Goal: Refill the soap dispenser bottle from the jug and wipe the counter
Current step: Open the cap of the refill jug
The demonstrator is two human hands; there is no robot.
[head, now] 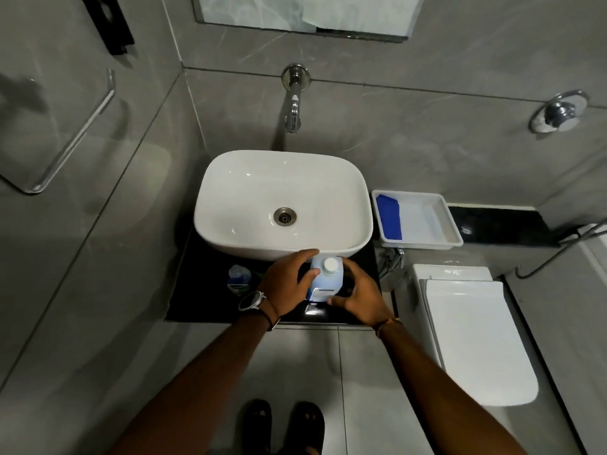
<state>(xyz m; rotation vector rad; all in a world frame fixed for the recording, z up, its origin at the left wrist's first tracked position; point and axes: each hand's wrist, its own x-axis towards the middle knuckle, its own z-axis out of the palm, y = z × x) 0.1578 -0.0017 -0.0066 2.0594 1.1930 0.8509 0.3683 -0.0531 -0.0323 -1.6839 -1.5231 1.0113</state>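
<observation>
A pale blue jug (325,280) with a white screw cap stands upright on the black counter (197,300), just in front of the white basin (282,205). My left hand (289,284) wraps its left side, thumb on the front face. My right hand (359,297) is at the jug's right side with fingers spread; whether it touches is unclear. A small clear bottle with a bluish top (239,279), seemingly the soap dispenser, stands on the counter to the left of my left hand. A blue cloth (389,218) lies in a white tray (451,224) to the right.
A chrome wall tap (293,103) juts out over the basin. A white toilet with its lid down (473,333) is at the right, close to the counter edge. A glass panel with a bar handle (75,133) stands on the left. Grey floor tiles and my feet are below.
</observation>
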